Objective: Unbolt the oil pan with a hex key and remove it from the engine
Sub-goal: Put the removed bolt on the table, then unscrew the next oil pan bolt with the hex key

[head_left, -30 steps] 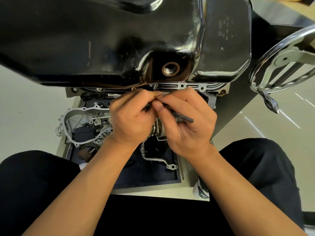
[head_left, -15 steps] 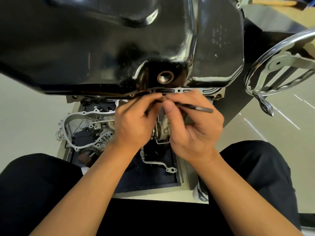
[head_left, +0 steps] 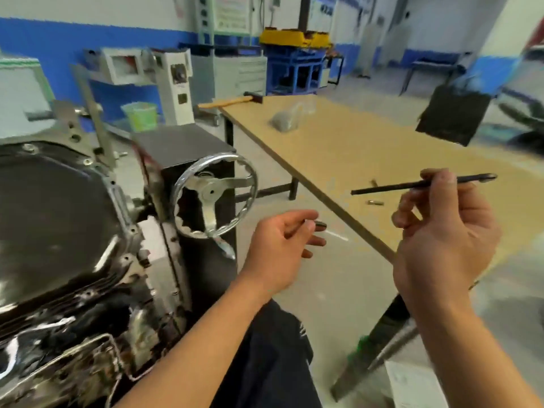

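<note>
The right hand is raised over the near edge of the table, with the palm turned to the left. Its thumb and first fingers pinch the hex key near the right end, and the long black shaft lies almost level and points to the left. The other fingers of this hand are curled loosely.

The left hand is lower and nearer to the engine stand, in the air and apart from the right hand. Its thumb and forefinger pinch a small dark piece, which looks like a bolt. The other fingers are half spread below it.

The black oil pan sits on the engine at the left side of the view, well apart from both hands. A chrome handwheel is on the dark stand between the pan and the left hand.

The table is long and has a light wooden top. On it lie two small metal parts just under the hex key, a clear plastic bag farther away, a hammer at the far corner and a black sheet at the right. The floor is pale grey. The far wall is white with a blue band, and before it stand a green bin and a blue and yellow machine.

The whole picture is blurred, so I cannot tell which bolts remain in the pan's rim. The left part of the pan is cut off by the frame edge.
</note>
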`<state>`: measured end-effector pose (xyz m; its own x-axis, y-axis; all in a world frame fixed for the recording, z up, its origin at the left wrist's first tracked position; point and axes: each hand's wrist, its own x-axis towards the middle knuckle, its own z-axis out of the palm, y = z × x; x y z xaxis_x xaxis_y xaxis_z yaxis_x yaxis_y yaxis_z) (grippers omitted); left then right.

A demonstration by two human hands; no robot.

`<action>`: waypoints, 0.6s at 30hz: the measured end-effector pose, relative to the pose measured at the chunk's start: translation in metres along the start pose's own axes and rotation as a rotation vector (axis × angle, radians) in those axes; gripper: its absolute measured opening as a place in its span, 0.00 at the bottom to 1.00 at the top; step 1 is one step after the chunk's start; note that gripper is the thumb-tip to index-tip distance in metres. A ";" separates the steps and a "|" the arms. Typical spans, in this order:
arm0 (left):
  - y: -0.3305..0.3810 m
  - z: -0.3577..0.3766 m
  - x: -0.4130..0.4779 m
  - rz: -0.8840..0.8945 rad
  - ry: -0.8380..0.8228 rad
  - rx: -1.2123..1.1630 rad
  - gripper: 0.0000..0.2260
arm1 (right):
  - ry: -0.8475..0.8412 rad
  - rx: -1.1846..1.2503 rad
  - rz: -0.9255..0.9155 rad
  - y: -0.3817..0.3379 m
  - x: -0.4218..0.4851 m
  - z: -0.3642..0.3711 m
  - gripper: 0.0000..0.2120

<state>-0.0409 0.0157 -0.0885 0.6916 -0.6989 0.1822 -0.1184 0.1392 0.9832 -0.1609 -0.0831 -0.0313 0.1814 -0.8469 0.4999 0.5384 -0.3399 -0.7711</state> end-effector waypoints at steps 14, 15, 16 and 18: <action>-0.039 0.166 0.152 0.178 -0.003 0.674 0.09 | 0.219 -0.310 -0.018 0.032 0.092 -0.145 0.10; -0.039 0.166 0.155 0.171 -0.011 0.672 0.10 | 0.214 -0.325 -0.010 0.037 0.092 -0.145 0.10; -0.040 0.165 0.157 0.164 -0.016 0.670 0.12 | 0.199 -0.337 0.000 0.041 0.091 -0.144 0.10; -0.040 0.162 0.157 0.149 -0.020 0.661 0.14 | 0.142 -0.368 0.020 0.049 0.088 -0.139 0.11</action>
<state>-0.0432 -0.2127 -0.0969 0.6215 -0.7192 0.3106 -0.6270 -0.2190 0.7476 -0.2334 -0.2308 -0.0798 0.0592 -0.8943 0.4436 0.2004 -0.4247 -0.8829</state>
